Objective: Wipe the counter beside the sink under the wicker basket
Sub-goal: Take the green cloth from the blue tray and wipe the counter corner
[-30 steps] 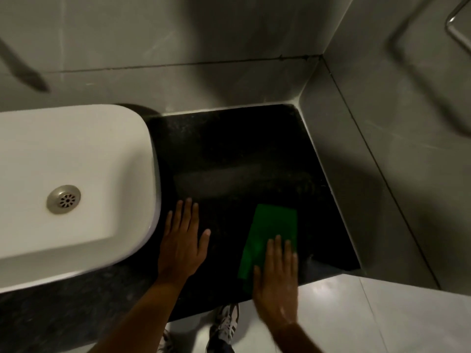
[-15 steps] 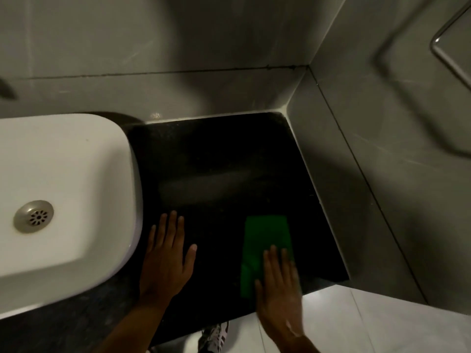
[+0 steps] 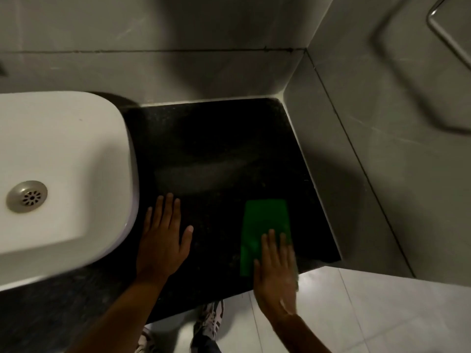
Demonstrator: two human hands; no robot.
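Note:
A black speckled counter (image 3: 216,149) runs to the right of the white sink (image 3: 63,174) into the wall corner. A flat green cloth (image 3: 262,225) lies on the counter near its front right edge. My right hand (image 3: 276,273) rests flat on the near end of the cloth, fingers spread, palm over the counter's front edge. My left hand (image 3: 163,240) lies flat on the bare counter beside the sink's rim, fingers apart, holding nothing. No wicker basket is in view.
Grey tiled walls (image 3: 382,174) close the counter at the back and right. A metal rail (image 3: 448,39) hangs on the right wall. The sink has a metal drain (image 3: 26,196). Below the counter edge are pale floor tiles (image 3: 356,314) and my shoes (image 3: 211,319).
The view has shifted slightly. My right hand has drawn back a little toward the counter's front edge on the cloth. The left hand stays flat beside the sink.

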